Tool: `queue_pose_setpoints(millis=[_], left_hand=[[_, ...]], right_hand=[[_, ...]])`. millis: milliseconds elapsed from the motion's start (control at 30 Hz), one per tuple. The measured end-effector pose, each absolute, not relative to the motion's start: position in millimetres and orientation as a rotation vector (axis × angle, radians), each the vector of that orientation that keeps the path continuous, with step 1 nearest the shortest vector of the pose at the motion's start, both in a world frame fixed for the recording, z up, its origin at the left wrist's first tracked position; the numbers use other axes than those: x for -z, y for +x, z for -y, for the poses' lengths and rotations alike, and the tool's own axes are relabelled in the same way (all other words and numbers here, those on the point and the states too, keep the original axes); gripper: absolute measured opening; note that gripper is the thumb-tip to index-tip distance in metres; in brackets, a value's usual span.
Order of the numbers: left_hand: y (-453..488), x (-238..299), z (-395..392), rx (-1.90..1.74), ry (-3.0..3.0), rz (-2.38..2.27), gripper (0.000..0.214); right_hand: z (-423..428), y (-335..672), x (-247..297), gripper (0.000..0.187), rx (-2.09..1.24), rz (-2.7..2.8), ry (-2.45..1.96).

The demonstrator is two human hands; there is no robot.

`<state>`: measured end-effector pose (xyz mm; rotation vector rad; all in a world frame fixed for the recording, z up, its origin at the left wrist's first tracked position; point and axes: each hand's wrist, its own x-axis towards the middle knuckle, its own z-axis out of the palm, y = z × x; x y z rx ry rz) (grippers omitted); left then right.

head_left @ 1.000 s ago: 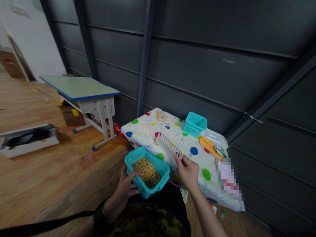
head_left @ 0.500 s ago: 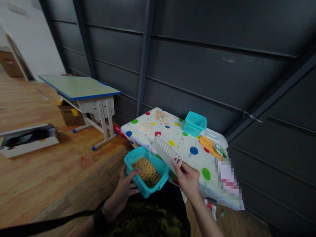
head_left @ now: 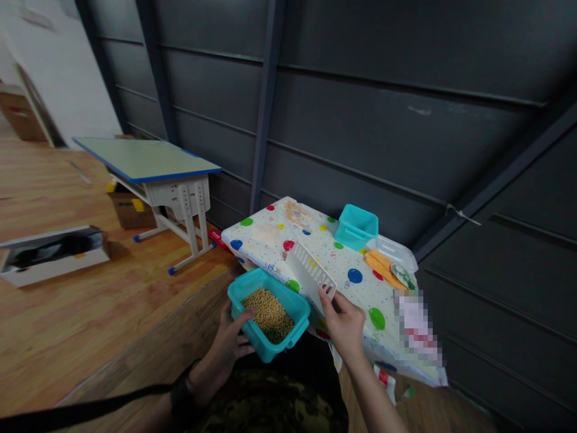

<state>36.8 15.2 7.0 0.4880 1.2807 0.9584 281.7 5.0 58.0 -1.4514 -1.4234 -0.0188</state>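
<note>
My left hand (head_left: pixel 235 335) grips the near-left rim of a turquoise plastic tub (head_left: pixel 294 300), its thumb over the edge. Inside lie yellow soybeans (head_left: pixel 267 310), with some green beans (head_left: pixel 280 332) towards the near corner. In my right hand (head_left: pixel 345 319) is a white slotted plastic board (head_left: pixel 311 272), pinched at its near end. The board is tilted over the table's front edge, just right of the tub. Some small reddish bits (head_left: pixel 284 255) show at its far end on the balloon-patterned tablecloth (head_left: pixel 333 269).
At the table's back stands a second turquoise tub (head_left: pixel 357 227), beside a clear lid (head_left: pixel 394 251), an orange cloth (head_left: pixel 383 266) and a roll of tape (head_left: pixel 402 276). Pale grains (head_left: pixel 297 213) lie scattered at the far left corner. A school desk (head_left: pixel 153 159) stands left; a dark panelled wall runs behind.
The slotted board has shifted slightly right and up, away from the tub's rim, with my right hand. Small bits seen at the rim before no longer show there. The tub stays put.
</note>
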Motion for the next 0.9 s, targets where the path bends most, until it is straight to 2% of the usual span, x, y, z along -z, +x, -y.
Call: queue_pose_setpoints(millis=[467,767,900], left_hand=[[36,-1,-17,-0.958,0.467,-1.286,0.094],[33,5,-21,-0.966,0.457,-1.295,0.100],[32,7,-22,-0.969,0.446,-1.301,0.102]], right_hand=[[-19,278,-61,0.057,0.063,1.409,-1.478],[-57,276,-64,0.057,0.086,1.532,-1.456],[-63,282,-62,0.051,0.064,1.577,-1.463]])
